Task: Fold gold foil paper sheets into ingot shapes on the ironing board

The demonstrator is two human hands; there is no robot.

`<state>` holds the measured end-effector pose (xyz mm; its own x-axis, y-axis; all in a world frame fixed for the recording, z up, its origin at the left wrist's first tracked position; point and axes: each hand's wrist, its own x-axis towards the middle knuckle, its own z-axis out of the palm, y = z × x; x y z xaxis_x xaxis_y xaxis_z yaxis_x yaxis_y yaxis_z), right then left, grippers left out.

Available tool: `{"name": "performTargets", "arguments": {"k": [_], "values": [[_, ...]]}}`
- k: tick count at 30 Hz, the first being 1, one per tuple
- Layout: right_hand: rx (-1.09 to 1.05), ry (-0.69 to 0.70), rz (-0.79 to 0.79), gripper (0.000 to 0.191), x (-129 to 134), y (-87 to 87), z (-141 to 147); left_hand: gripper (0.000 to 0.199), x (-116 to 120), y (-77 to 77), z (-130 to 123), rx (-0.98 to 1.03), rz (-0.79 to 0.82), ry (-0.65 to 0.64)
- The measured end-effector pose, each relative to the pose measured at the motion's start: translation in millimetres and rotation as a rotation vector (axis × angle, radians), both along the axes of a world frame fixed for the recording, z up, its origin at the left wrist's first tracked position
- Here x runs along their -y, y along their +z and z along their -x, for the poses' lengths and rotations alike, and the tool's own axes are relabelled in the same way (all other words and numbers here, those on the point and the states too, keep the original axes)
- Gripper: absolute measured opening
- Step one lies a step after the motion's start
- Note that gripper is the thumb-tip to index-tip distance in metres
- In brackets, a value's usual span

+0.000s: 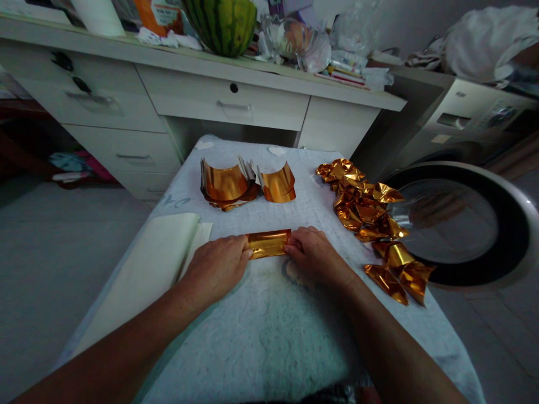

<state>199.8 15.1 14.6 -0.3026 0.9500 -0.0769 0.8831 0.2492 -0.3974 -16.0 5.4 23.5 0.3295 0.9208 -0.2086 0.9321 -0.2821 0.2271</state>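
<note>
Between my hands lies a small sheet of gold foil paper [269, 244], with its long edges turned up. My left hand [223, 261] pinches its left end, thumb on the near side. At the right end, my right hand [311, 249] grips the foil with curled fingers. Beyond them, curved stacks of gold foil sheets [227, 182] rest on the cloth, a smaller stack [278, 185] at their right. To the right spreads a pile of folded gold foil pieces [362, 207], several of them pointed and shiny.
A pale patterned cloth covers the table [252, 336]. White folded paper [143, 280] lies along its left side. Behind stands a white desk [219, 95] bearing a watermelon [223, 25] and a glass bowl [290, 39]. The open washing machine door [455, 219] is close on the right.
</note>
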Motion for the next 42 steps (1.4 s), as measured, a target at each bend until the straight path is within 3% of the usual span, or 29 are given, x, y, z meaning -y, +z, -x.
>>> {"name": "performTargets", "arguments": {"k": [13, 18, 25, 36, 42], "values": [[0.041, -0.004, -0.018, 0.011, -0.2, -1.5, 1.6, 0.020, 0.6, -0.7, -3.1, -0.044, -0.015, 0.038], [0.044, -0.001, -0.013, 0.013, -0.6, -1.5, 2.1, 0.015, -1.8, -1.5, 3.4, 0.070, -0.009, 0.066], [0.035, 0.008, -0.003, 0.013, 0.0, 0.5, 1.0, 0.017, -11.3, 1.6, 12.2, 0.253, 0.174, 0.037], [0.055, 0.022, -0.002, 0.014, -0.4, 0.3, 1.4, 0.022, -9.7, -0.4, 10.8, 0.290, 0.139, -0.004], [0.035, 0.015, -0.016, 0.015, -0.3, 0.4, 1.3, 0.025, -8.1, -2.2, 7.9, 0.190, 0.095, 0.006]]}}
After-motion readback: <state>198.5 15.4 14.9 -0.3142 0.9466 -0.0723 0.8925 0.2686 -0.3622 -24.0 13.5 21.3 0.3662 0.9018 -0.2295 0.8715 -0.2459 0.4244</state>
